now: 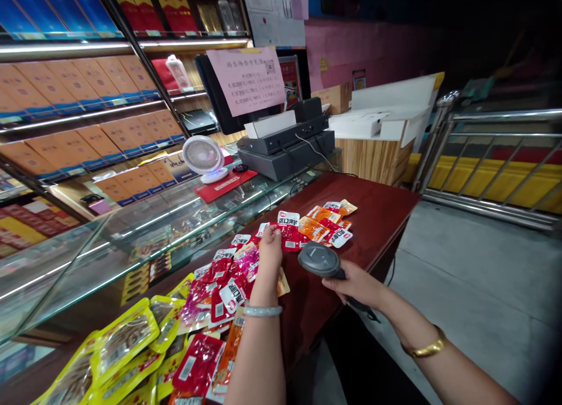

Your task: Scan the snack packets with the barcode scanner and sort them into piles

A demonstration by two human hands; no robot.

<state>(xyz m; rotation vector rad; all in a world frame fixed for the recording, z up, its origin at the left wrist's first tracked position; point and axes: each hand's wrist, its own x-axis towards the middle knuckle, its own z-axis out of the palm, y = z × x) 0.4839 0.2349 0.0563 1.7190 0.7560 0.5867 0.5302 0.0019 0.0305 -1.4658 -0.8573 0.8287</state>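
A: Counter first. Dark red counter (pixel 377 212) runs beside a glass display case (pixel 132 229); a till with a printer (pixel 285 141) sits at the far end, a small white fan (pixel 202 156) next to it.

B: And the stock on it?

A: Snack packets strewn along the wood. Big yellow packets (pixel 123 340) nearest the person, a heap of red packets (pixel 223 276) in the middle, orange packets (pixel 322 215) furthest out, near the counter's corner.

B: Hands?

A: Left hand (pixel 268 258) reaches over the red heap, fingers bent down onto a red-and-white packet (pixel 287 226); touching it, though I cannot tell whether it is actually pinched. Right hand (pixel 357 285) is closed round the grip of a barcode scanner (pixel 320 258), head hovering just beside the left hand and over the counter.

B: Risks, as you judge them?

A: Packets overlap, labels lie at all angles; the scanner could read a neighbour's code instead, or one packet twice. Glossy wrappers slide, so the left forearm crossing the heap might sweep some off the near edge. The scanner cable (pixel 366 311) hangs down past the counter's edge; it could snag on it.
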